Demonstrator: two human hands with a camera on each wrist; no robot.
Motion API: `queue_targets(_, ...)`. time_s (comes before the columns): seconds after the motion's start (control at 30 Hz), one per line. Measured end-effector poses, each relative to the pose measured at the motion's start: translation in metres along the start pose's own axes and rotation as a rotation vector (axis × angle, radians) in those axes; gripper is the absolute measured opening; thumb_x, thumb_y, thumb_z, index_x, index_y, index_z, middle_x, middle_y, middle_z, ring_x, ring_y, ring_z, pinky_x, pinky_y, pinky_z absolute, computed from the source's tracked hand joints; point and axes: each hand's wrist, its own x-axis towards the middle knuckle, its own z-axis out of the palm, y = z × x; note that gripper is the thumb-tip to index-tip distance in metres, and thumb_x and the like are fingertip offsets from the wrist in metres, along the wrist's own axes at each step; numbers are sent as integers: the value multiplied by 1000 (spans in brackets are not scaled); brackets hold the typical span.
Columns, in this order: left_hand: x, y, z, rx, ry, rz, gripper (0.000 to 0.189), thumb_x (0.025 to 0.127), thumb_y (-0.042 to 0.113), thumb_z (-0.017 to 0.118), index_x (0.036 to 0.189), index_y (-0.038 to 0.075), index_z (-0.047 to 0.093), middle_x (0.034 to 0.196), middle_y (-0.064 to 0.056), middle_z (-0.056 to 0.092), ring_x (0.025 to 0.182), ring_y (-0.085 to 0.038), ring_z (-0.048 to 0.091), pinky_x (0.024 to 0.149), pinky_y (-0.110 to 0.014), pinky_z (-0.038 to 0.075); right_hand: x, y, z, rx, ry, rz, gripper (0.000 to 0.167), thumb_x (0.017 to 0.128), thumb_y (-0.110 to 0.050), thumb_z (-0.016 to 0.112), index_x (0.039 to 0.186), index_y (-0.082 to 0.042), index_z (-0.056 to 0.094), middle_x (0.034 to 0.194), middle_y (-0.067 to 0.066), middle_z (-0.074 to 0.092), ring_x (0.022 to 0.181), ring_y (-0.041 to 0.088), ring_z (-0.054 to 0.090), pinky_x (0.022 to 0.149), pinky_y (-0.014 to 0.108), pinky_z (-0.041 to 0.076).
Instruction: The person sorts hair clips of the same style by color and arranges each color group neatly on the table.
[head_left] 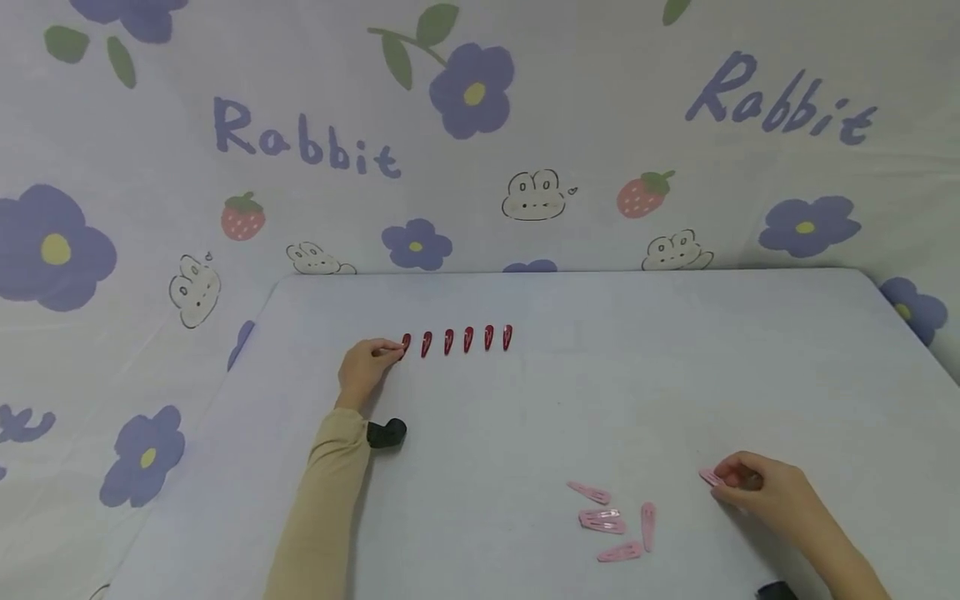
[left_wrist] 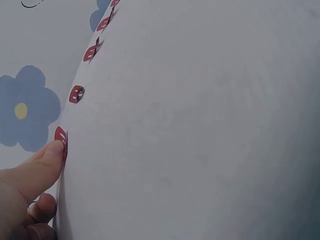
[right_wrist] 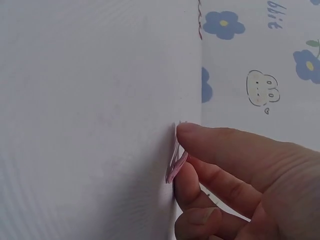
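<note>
My left hand (head_left: 366, 367) pinches a red hair clip (left_wrist: 60, 135) at the left end of a row of several red hair clips (head_left: 468, 339) on the white table. In the left wrist view the thumb lies over that clip's lower part, and the other clips stretch away from it. At the right, low over the table, my right hand (head_left: 765, 492) pinches a pink hair clip (right_wrist: 176, 167) between thumb and fingers; the fingertips cover part of it. Left of this hand lie several pink hair clips (head_left: 602, 522) in a loose group.
The white table (head_left: 525, 417) has its back edge against a hanging cloth (head_left: 585, 100) printed with flowers, rabbits and strawberries. A black wrist device (head_left: 387, 433) sits on the left sleeve, and another black piece (head_left: 776, 591) shows by the right wrist.
</note>
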Motion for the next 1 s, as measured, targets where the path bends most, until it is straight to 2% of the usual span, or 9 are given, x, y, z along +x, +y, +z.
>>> queue_targets(0.1, 0, -2, 1, -30, 13, 5, 24, 84, 28, 64, 98, 10, 69, 91, -7, 60, 80, -21, 50, 65, -32, 36, -2, 0, -1, 9, 19, -7, 20, 74, -20, 73, 85, -6, 64, 73, -3, 56, 64, 10, 51, 57, 27, 40)
queue_targets(0.2, 0, -4, 3, -72, 48, 8, 26, 84, 30, 63, 100, 10, 69, 87, -7, 59, 76, -20, 49, 62, -31, 35, -3, -1, -1, 23, 39, -7, 18, 75, -18, 73, 84, -5, 64, 72, -2, 56, 63, 10, 50, 54, 25, 40)
queue_targets(0.33, -1, -1, 4, -237, 189, -9, 26, 82, 25, 66, 99, 6, 69, 73, -5, 52, 66, -16, 41, 57, -27, 30, -2, -2, 0, 48, 51, -1, 17, 75, -16, 72, 84, -3, 65, 71, -2, 57, 61, 11, 49, 50, 24, 40)
queue_targets(0.43, -8, 11, 5, -391, 295, -23, 24, 80, 20, 69, 97, 3, 69, 68, -3, 47, 63, -14, 37, 55, -25, 29, -2, -2, 0, 54, 50, 8, 17, 75, -15, 72, 84, -3, 65, 71, -2, 58, 61, 13, 50, 50, 24, 39)
queue_targets(0.53, -21, 33, 8, -467, 306, -5, 22, 81, 19, 68, 95, 3, 69, 69, -1, 47, 61, -12, 37, 53, -24, 30, -3, -1, 1, 59, 48, 27, 18, 75, -17, 72, 84, -3, 65, 71, -1, 59, 62, 14, 49, 50, 25, 39)
queue_targets(0.6, -33, 50, 10, -466, 246, 43, 21, 81, 20, 67, 95, 4, 69, 72, -1, 52, 61, -12, 41, 52, -27, 34, -3, -1, 1, 73, 47, 41, 19, 75, -18, 72, 85, -2, 66, 72, -1, 59, 62, 15, 49, 49, 25, 39)
queue_targets(0.7, -53, 74, 13, -375, 50, 162, 21, 82, 24, 66, 94, 6, 69, 79, 1, 59, 64, -13, 46, 54, -29, 37, -2, 1, 2, 88, 45, 45, 20, 76, -18, 72, 86, -2, 66, 74, 0, 60, 64, 15, 51, 50, 25, 40)
queue_targets(0.83, -91, 110, 22, -180, -238, 369, 21, 83, 24, 65, 96, 9, 69, 84, 4, 63, 63, -12, 48, 57, -26, 39, -2, 4, 4, 85, 46, 41, 20, 77, -19, 71, 87, -2, 66, 75, 0, 60, 67, 15, 51, 52, 25, 40)
queue_targets(1.0, -134, 151, 46, 34, -464, 609, 23, 83, 25, 65, 102, 12, 67, 86, 6, 62, 60, -4, 46, 56, -19, 37, -5, 6, 1, 71, 36, 55, 19, 79, -23, 69, 84, -5, 66, 76, 0, 61, 68, 15, 53, 55, 26, 41)
